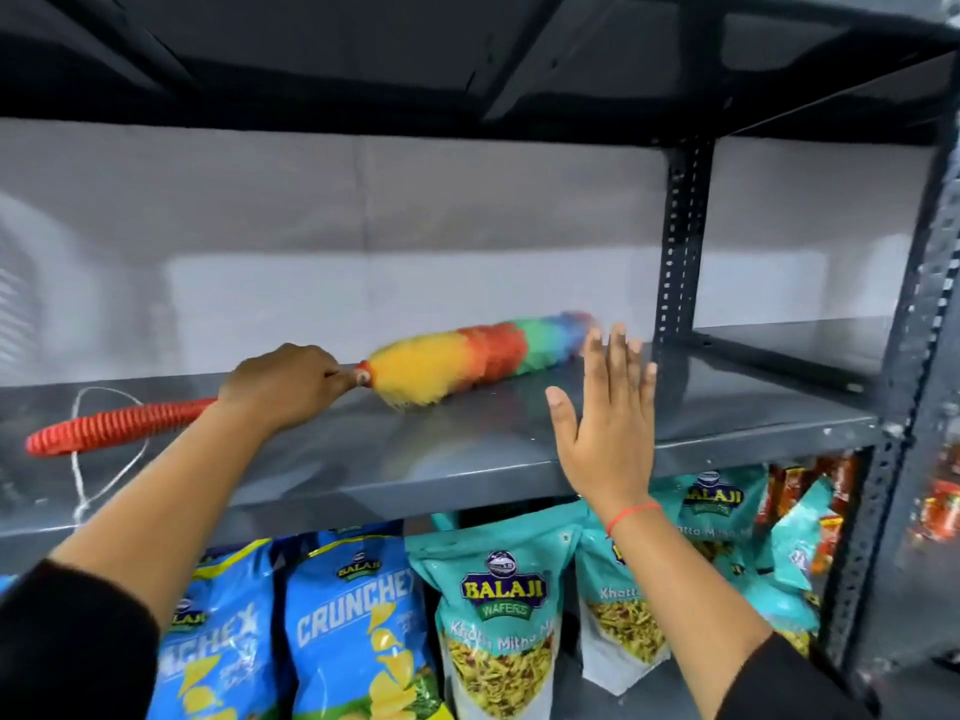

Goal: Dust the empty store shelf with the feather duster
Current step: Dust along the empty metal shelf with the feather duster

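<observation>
The feather duster [467, 363] has a rainbow head of yellow, red, green and blue, lying on the grey metal shelf [363, 454] and blurred at its far tip. Its ribbed red handle sticks out to the left with a white cord loop at the end. My left hand [283, 384] is shut around the handle just behind the head. My right hand [605, 418] is raised flat in front of the shelf's front edge, fingers apart, holding nothing, just right of the duster head.
Below the shelf stand blue Crunchex chip bags [353, 626] and teal Balaji snack pouches [498, 615]. A perforated dark upright [680, 236] divides the shelf at the right. Red packets [940, 506] sit at the far right. Another shelf board runs overhead.
</observation>
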`<action>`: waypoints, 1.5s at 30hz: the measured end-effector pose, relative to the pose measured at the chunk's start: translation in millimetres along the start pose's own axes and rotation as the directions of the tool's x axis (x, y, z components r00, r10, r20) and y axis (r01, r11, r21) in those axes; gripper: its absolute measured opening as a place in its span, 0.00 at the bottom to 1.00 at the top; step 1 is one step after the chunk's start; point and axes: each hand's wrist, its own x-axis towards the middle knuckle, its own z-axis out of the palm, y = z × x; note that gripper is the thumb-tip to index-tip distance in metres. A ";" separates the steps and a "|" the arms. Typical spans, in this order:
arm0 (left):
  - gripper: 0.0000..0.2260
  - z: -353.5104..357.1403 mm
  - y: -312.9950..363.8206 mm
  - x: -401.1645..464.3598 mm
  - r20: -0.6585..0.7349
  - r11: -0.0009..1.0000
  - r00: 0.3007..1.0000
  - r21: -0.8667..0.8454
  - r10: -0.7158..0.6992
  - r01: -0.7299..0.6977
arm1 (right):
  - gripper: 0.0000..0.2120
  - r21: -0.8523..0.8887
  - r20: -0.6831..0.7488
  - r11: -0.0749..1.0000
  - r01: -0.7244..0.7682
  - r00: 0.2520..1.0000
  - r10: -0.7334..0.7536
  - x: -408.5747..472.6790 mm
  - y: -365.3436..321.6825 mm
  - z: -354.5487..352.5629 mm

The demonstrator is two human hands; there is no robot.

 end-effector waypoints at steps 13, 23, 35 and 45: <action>0.25 -38.4 -127.3 -35.6 0.170 0.998 0.984 0.048 -0.051 0.044 | 0.39 0.221 -0.020 0.966 -0.137 0.989 0.145 1.5 -81.3 1.8; 0.28 -55.5 -175.5 -81.0 0.444 0.999 0.895 0.004 -0.049 0.053 | 0.34 0.298 0.058 0.915 0.271 0.952 -0.301 -18.7 -214.2 33.5; 0.25 -53.6 -212.9 -85.6 0.309 0.988 0.950 -0.125 -0.052 0.094 | 0.33 0.190 0.099 0.946 0.261 0.954 -0.283 -21.2 -214.4 37.9; 0.23 -56.4 -263.2 -84.0 0.064 0.966 0.967 0.093 -0.248 0.242 | 0.33 0.174 0.115 0.954 0.246 0.957 -0.268 -20.6 -216.2 36.6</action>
